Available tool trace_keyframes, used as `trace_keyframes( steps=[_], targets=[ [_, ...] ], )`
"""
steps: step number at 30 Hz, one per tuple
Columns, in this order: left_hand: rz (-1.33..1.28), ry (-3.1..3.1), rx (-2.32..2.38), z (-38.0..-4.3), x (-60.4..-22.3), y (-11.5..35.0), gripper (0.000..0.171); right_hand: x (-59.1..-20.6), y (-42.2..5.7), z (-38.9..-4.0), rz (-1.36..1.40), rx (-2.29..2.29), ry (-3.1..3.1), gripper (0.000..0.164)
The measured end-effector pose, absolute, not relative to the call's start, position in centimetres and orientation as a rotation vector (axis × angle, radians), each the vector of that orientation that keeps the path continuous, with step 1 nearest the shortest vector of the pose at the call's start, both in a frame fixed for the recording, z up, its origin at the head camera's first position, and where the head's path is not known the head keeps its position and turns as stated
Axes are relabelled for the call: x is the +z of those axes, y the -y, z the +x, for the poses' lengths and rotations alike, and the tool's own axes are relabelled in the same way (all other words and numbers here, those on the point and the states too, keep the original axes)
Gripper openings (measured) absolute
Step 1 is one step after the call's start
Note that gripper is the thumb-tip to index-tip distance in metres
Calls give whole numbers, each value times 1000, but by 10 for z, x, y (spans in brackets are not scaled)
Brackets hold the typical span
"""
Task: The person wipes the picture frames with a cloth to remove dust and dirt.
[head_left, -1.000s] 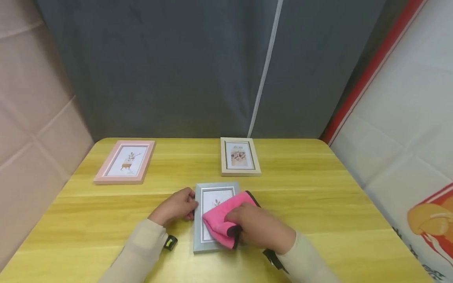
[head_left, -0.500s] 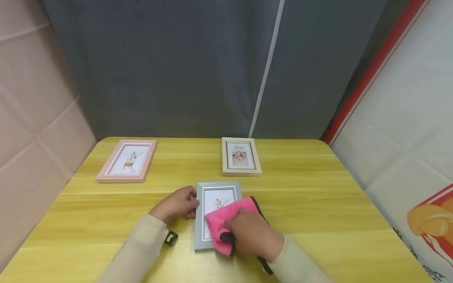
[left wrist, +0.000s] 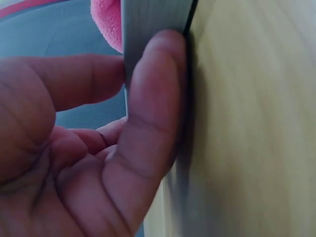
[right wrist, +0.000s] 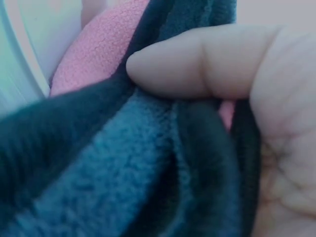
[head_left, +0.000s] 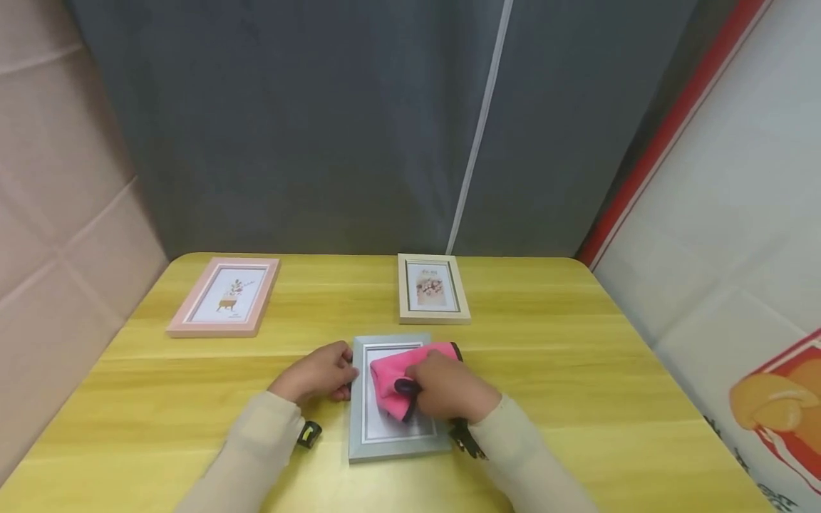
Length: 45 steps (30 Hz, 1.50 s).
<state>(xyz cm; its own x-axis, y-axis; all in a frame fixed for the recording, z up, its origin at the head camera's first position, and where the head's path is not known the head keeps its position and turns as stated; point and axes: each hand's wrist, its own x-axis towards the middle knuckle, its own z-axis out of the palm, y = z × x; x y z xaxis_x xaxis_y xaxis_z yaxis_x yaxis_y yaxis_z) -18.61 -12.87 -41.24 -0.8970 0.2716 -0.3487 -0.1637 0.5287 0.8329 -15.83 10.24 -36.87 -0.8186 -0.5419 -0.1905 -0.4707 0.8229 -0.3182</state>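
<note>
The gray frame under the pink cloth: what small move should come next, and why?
Perhaps draw the pink cloth toward the near edge of the gray frame: that end lies uncovered, while the right grip pinches the cloth over the middle and the left grip holds the frame's left side.

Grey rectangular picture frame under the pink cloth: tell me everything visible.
The grey rectangular picture frame lies face up on the yellow wood-grain table. Its smooth-looking border has pale inner lines around a white print, whose picture is mostly hidden. The left hand grips its left edge; the right hand holds a folded, pink, black-edged cloth against the print.
</note>
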Motion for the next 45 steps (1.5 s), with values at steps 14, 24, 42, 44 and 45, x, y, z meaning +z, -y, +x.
trace_keyframes(
  steps=[14, 24, 42, 44, 45],
  targets=[
    [48, -2350, 1304, -187, -414, 126, 17, -359, -128, -144, -945, -546, -2541, 25],
    [54, -2346, 1308, -185, -414, 123, 16, -364, -114, -101, -1020, -220, -2696, 25],
    [92, -2345, 1335, -188, -416, 130, 18, -377, -102, -163, -798, -313, -2813, 21],
    [90, -2347, 1334, -188, -416, 128, 18, -377, -102, -167, -791, -309, -2826, 20],
    [88, -2348, 1331, -188, -416, 128, 18, -377, -101, -168, -790, -308, -2828, 18]
  ],
)
